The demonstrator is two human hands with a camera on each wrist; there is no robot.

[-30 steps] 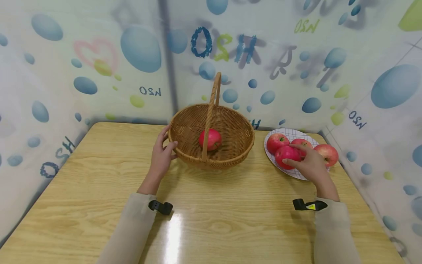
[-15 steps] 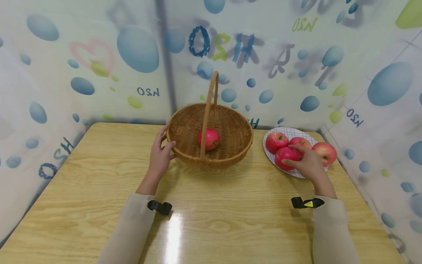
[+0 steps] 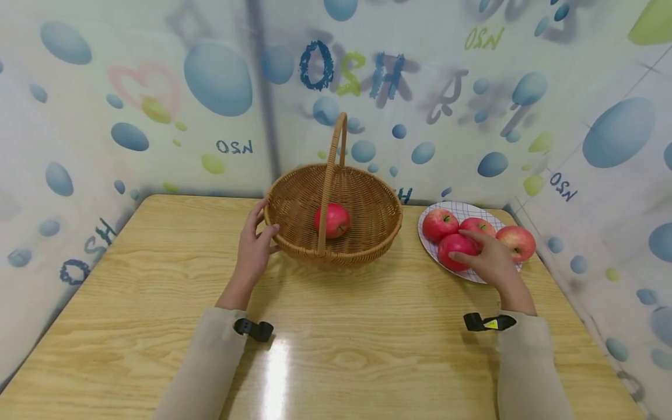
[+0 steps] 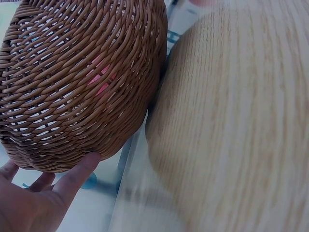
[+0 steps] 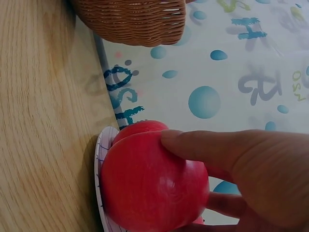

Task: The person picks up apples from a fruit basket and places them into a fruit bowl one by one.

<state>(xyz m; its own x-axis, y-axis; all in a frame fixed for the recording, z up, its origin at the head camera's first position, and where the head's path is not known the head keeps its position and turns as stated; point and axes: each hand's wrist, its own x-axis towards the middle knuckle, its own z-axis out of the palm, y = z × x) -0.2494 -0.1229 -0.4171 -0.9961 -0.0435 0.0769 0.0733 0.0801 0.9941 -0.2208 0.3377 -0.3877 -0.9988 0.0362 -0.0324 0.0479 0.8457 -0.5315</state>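
A brown wicker basket (image 3: 362,251) with a tall arched handle stands toward the back of the table, one red apple (image 3: 338,221) inside it. My left hand (image 3: 254,251) holds the basket's left side, thumb at the rim; in the left wrist view its fingers meet the woven wall. On the right, my right hand (image 3: 496,261) grips the front red apple (image 5: 154,183) on a checked plate (image 3: 427,244), thumb on top and fingers round the far side. Other apples on the plate include one at the left (image 3: 440,225) and one at the right (image 3: 517,243).
The wooden table (image 3: 336,338) meets a patterned wall covering (image 3: 451,146) at the back and sides. The basket handle (image 3: 331,181) arches high over the basket's opening. The plate sits near the table's right back corner.
The head view has shifted slightly, moving the scene a little left in the picture. Both hands keep their places on the basket and the front apple.
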